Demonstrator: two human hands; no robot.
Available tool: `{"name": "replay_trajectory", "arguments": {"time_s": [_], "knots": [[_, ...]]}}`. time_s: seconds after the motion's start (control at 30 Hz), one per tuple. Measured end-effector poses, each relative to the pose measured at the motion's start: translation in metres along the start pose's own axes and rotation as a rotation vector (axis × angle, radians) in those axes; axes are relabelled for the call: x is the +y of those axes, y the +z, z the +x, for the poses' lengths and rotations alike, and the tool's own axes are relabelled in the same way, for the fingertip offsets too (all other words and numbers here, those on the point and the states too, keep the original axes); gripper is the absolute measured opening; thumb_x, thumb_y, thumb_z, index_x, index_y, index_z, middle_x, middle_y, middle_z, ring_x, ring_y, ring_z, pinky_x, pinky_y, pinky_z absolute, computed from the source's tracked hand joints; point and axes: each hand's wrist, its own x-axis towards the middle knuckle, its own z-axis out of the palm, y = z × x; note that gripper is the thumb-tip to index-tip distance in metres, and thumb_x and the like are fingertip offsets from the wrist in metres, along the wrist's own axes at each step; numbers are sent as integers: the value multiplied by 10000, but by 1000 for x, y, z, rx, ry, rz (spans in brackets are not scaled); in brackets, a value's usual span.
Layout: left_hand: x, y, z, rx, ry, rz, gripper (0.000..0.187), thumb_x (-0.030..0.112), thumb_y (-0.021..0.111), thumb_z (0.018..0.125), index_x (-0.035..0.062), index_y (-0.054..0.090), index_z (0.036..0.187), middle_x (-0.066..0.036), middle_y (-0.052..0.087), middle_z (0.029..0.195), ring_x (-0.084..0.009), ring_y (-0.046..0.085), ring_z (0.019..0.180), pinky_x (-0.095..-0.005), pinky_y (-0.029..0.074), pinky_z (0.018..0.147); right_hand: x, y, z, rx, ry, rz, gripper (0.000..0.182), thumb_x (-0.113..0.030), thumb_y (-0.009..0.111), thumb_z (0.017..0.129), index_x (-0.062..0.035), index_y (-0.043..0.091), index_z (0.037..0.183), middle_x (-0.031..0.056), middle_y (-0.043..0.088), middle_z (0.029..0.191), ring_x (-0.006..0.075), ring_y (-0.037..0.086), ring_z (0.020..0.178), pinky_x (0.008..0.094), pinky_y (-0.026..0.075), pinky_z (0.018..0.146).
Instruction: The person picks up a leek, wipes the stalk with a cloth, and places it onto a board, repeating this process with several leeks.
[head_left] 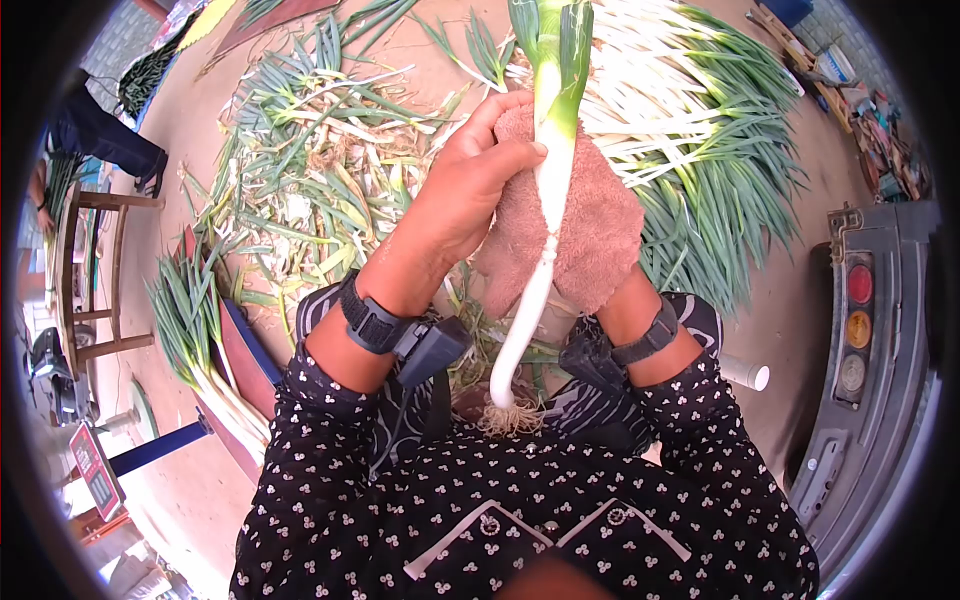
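Note:
My left hand [475, 170] is closed round a long green onion [550, 190], its thumb lying along the stalk where green turns white. The white shank bends downward, and its roots [510, 418] hang in front of my lap. A brownish-pink cloth [600, 225] is spread behind and beside the stalk. My right hand is covered by this cloth, which it holds against the onion; only the wrist [632, 310] shows below, and its fingers are hidden.
Many green onions [700, 150] lie in a pile at the right. Loose leaves and peelings [330, 170] cover the ground at left, near another bundle [205, 340]. A vehicle's rear [870, 340] stands at right, a wooden stool [95, 270] and a person's legs [110, 130] at left.

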Motion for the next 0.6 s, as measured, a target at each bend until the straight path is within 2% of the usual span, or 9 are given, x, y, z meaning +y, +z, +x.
{"name": "replay_trajectory", "arguments": {"time_s": [0.1, 0.2, 0.3, 0.4, 0.5, 0.6], "knots": [[2, -1, -1, -28, -12, -10, 448, -30, 495, 763, 25, 413, 1200, -101, 586, 977, -129, 562, 914, -249, 470, 729, -1, -1, -1, 7, -7, 6, 330, -109, 570, 832, -29, 434, 1121, 43, 545, 957, 127, 551, 862, 227, 473, 726], [-7, -2, 1, -25, 74, 46, 521, -65, 461, 748, 27, 385, 1255, -87, 568, 1045, -121, 565, 922, -261, 458, 808, -3, -2, 2, 20, -16, 27, 333, -109, 570, 832, -29, 433, 1124, 43, 545, 958, 127, 551, 863, 227, 473, 727], [-8, -2, 2, 57, 171, 257, 541, -78, 450, 731, 26, 383, 1258, -79, 539, 1091, -123, 548, 954, -259, 442, 836, -4, -4, 6, 45, -22, 59, 336, -109, 570, 832, -28, 431, 1127, 43, 545, 960, 126, 550, 864, 226, 473, 728], [1, 12, -7, 65, 265, 338, 530, -76, 447, 720, 25, 399, 1239, -92, 514, 1118, -135, 516, 1006, -245, 414, 852, -8, -6, 12, 71, -41, 108, 338, -109, 570, 833, -28, 430, 1130, 43, 545, 962, 126, 550, 865, 226, 473, 729], [-1, -2, -4, 30, 328, 801, 419, -52, 458, 723, 16, 481, 1136, -107, 496, 1130, -151, 486, 1049, -233, 396, 845, -13, -7, 15, 94, -58, 177, 341, -109, 570, 833, -28, 429, 1133, 43, 545, 964, 125, 550, 866, 225, 473, 729], [-5, -8, 0, 69, 625, 1160, 273, -12, 498, 741, 13, 554, 1007, -91, 507, 1097, -136, 495, 1006, -221, 396, 807, -16, -6, 18, 115, -44, 293, 343, -109, 569, 833, -28, 428, 1136, 43, 545, 966, 125, 550, 867, 225, 473, 730]]}}
